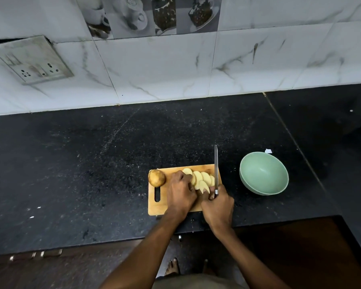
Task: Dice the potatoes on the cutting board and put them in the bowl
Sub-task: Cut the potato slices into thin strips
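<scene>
A small wooden cutting board [157, 207] lies on the black counter. A whole brown potato [156, 177] sits at its far left corner. Several pale potato slices [202, 178] lie fanned across the board's far right part. My left hand [180, 193] rests on the slices with its fingers curled over their left end. My right hand [218, 206] grips the handle of a knife [216, 165], whose blade points away from me along the board's right edge, beside the slices. A pale green bowl [264, 173] stands empty to the right of the board.
The black stone counter [92, 163] stretches wide to the left and behind the board, ending at a tiled wall with a socket plate [31, 61]. A small white scrap [268, 151] lies behind the bowl. The counter's front edge runs just below the board.
</scene>
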